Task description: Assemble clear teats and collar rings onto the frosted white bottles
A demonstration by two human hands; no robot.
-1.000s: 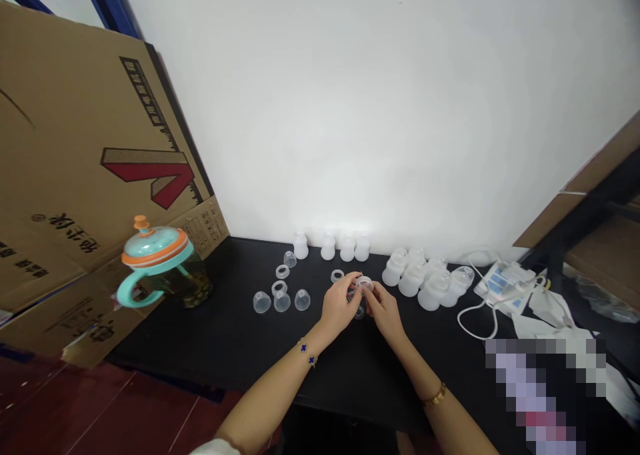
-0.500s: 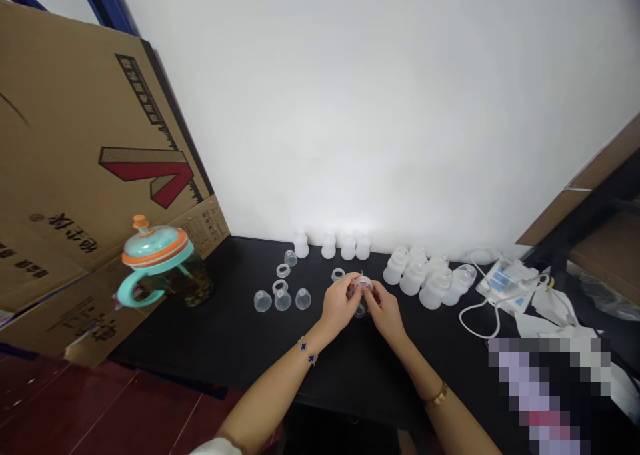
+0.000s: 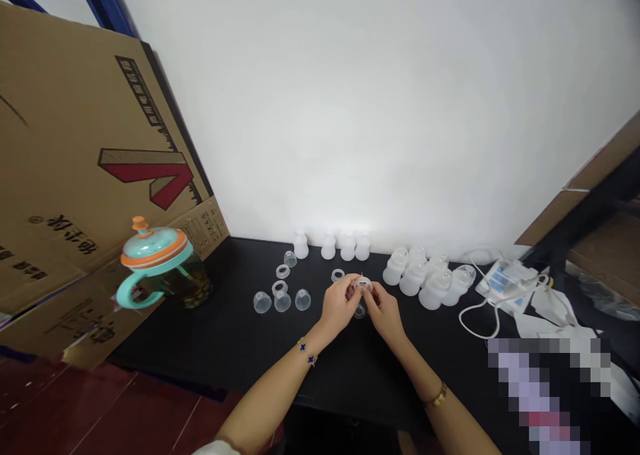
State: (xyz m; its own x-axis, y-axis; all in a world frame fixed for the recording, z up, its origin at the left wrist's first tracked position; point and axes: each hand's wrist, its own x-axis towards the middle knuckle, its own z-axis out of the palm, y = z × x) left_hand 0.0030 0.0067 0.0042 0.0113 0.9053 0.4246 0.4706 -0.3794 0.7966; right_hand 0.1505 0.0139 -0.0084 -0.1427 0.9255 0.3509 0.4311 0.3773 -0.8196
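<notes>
Both my left hand [image 3: 341, 299] and my right hand [image 3: 385, 310] are closed on a pale bottle collar ring [image 3: 363, 282], fingertips and thumbs pinching it from either side. Whether a nipple sits inside the ring I cannot make out. Just below it, partly hidden by my fingers, a clear round piece [image 3: 359, 311] lies on the table. A loose collar ring [image 3: 338, 275] rests beyond my left hand. Further left are two more rings [image 3: 283, 271] and several clear dome caps [image 3: 283, 301]. Against the wall stand several white bottles [image 3: 328, 246] without caps.
Several capped bottles [image 3: 435, 288] stand close together right of my hands. Behind them to the right lie a white cable [image 3: 480, 306], a blue-and-white packet [image 3: 505, 285] and white paper. A teal-lidded pitcher [image 3: 165, 268] stands left, before a large cardboard box [image 3: 75, 141]. The black table [image 3: 240, 355] meets a white wall.
The ring has tilted slightly between my fingertips. My hands stay in nearly the same place, and the things on the table have not moved.
</notes>
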